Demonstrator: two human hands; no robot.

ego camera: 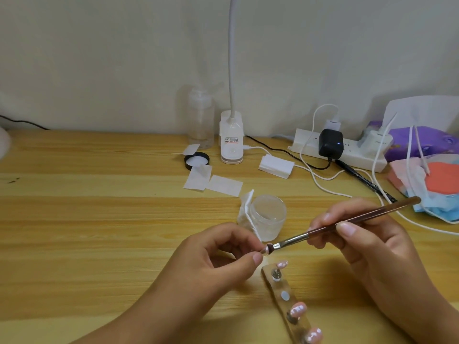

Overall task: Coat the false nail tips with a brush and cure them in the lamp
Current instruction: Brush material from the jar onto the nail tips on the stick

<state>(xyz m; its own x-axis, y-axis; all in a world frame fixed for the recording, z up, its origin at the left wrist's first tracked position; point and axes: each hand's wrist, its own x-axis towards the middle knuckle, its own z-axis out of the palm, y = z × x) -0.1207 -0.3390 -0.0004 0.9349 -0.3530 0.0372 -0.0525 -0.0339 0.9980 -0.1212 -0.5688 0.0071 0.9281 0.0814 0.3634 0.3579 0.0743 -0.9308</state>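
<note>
My left hand (223,252) pinches a small nail tip (266,250) on its stand between thumb and fingers. My right hand (360,242) holds a brown-handled brush (347,220) like a pen, and the bristle end touches the held tip. Just below lies a clear holder strip (285,304) carrying pink nail tips (298,309) on small magnetic stands, with one bare magnet spot. An open clear jar (268,214) stands right behind the hands. The white gooseneck lamp (231,142) sits at the back of the desk.
White wipes (213,181) and a black lid (196,160) lie on the wooden desk (99,219) behind the jar. A clear pump bottle (201,120) stands left of the lamp. A power strip (342,150), cables and face masks (432,187) crowd the back right.
</note>
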